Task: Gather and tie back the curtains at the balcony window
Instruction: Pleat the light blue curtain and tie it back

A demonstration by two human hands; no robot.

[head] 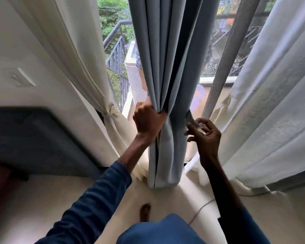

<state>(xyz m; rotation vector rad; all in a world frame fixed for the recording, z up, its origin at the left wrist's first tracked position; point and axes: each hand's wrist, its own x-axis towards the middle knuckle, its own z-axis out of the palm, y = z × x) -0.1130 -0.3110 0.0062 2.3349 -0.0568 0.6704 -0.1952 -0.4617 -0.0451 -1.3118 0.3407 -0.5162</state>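
Left hand [148, 120] grips blue curtain [167, 59], right hand [206, 136] pinches strap [191, 119]; tied cream curtain [88, 67] beside.

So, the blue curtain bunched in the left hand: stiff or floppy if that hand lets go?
Probably floppy: the blue curtain narrows where the left hand grips it and flares below, so it would likely spread out. Its deep, straight folds suggest fairly heavy cloth. The tie-back strap pinched by the right hand looks limp too.
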